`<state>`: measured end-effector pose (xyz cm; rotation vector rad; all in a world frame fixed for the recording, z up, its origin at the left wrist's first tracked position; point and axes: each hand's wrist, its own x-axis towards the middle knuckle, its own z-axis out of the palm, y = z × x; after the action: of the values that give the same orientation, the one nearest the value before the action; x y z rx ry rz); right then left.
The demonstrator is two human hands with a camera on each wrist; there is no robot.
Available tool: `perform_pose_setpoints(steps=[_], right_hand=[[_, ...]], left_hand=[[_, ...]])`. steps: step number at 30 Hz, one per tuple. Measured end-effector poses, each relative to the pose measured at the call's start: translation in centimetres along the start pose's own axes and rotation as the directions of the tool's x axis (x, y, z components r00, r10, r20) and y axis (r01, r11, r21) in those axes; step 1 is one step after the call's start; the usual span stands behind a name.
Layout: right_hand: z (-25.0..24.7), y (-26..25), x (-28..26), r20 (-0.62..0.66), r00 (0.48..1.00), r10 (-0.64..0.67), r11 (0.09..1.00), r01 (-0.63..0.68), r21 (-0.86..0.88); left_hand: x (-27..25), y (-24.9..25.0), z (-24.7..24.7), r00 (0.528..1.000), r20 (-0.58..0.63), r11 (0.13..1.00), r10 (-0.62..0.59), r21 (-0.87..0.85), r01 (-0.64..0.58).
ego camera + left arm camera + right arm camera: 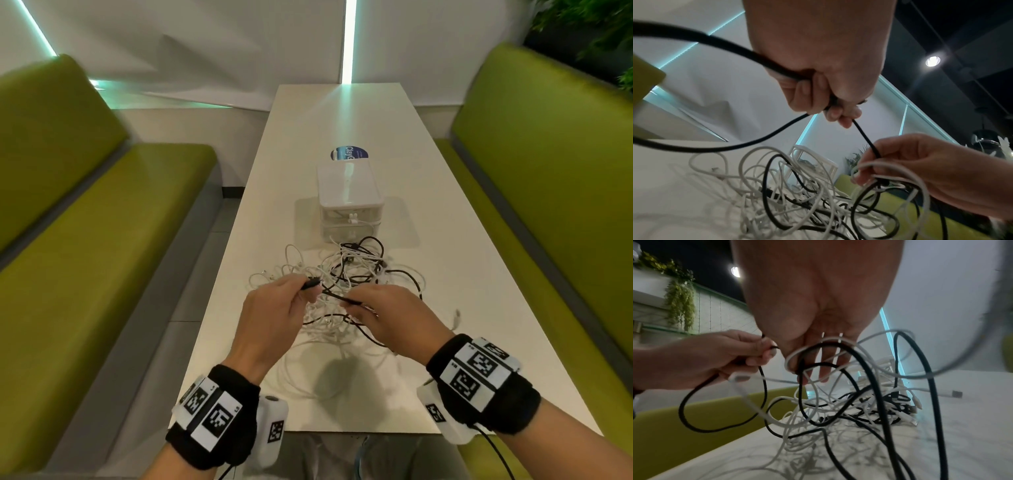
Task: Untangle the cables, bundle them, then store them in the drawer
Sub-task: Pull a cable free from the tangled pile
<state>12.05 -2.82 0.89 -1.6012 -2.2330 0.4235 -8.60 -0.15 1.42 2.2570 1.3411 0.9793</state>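
1. The black cable (337,297) is pinched near its plug by the left hand (270,311); further along it's held by the right hand (394,313), white loops hooked on its fingers.
2. Best fed out slowly, not yanked.
3. The tangle (342,274) sits mid-tabletop (462,308), just near of the drawer box (349,202).

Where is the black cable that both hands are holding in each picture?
Head: black cable at centre, stretched between left hand and right hand.
Left wrist: middle, running down-right.
Right wrist: left, below the left hand.
Shared landmark: cable tangle.
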Motion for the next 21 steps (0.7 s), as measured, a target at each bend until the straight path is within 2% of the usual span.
perform_pose_setpoints(steps=[4, 11, 15, 18, 21], right_hand=[[0.6, 0.5, -0.2, -0.041, 0.999, -0.020, 0.998, 0.023, 0.060], [1.0, 0.5, -2.0, -0.271, 0.962, -0.017, 0.999, 0.028, 0.036], [0.1, 0.9, -2.8, -0.391, 0.917, 0.074, 0.988, -0.015, 0.152], [-0.9, 0.9, -2.6, -0.310, 0.935, 0.171, 0.966, -0.097, 0.242], [-0.8, 0.3, -2.1, -0.174, 0.973, 0.155, 0.968, -0.114, 0.225]], left_hand=[[0.1, -0.5, -0.1, 0.998, 0.042, 0.999, -0.043, 0.016, 0.042], [-0.4, -0.6, 0.8, 0.990, 0.075, 0.992, -0.118, -0.036, 0.121], [-0.2, -0.1, 0.7, 0.990, 0.056, 0.986, -0.133, -0.099, 0.138], [0.1, 0.6, 0.7, 0.994, 0.026, 0.988, -0.107, -0.107, 0.109], [0.3, 1.1, 0.8, 0.992, 0.024, 0.984, -0.122, -0.125, 0.124]])
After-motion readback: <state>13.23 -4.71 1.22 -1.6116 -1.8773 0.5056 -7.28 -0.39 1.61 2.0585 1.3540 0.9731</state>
